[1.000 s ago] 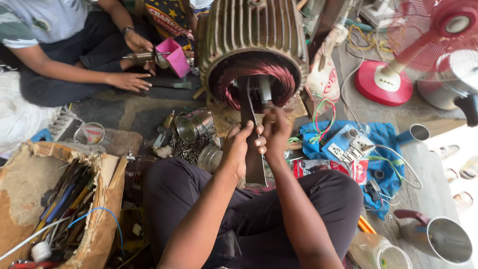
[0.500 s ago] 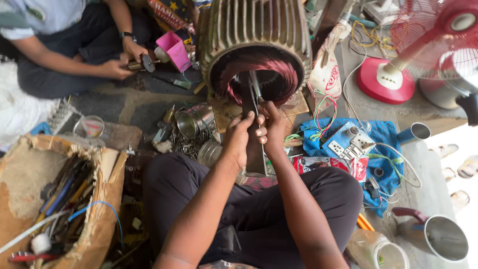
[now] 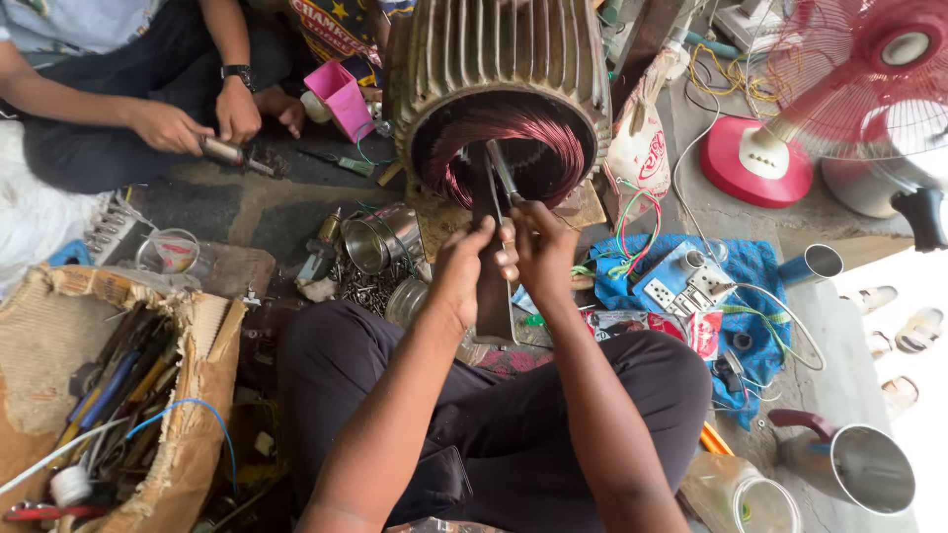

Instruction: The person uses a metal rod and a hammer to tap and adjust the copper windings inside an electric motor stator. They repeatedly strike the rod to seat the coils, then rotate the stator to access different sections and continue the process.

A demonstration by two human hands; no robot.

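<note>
Pliers with slim grey metal jaws (image 3: 502, 170) sit gripped in my right hand (image 3: 541, 247), tips reaching forward into the copper-red winding of the ribbed grey motor housing (image 3: 499, 59). My left hand (image 3: 460, 271) closes alongside on the handles, I judge to steady them. Left of it stands a shiny steel cup (image 3: 380, 240); right, a blue cloth (image 3: 736, 266).

A cluttered workshop floor (image 3: 247, 212) of grey concrete in daylight; a red fan (image 3: 849, 89) stands at two o'clock.
</note>
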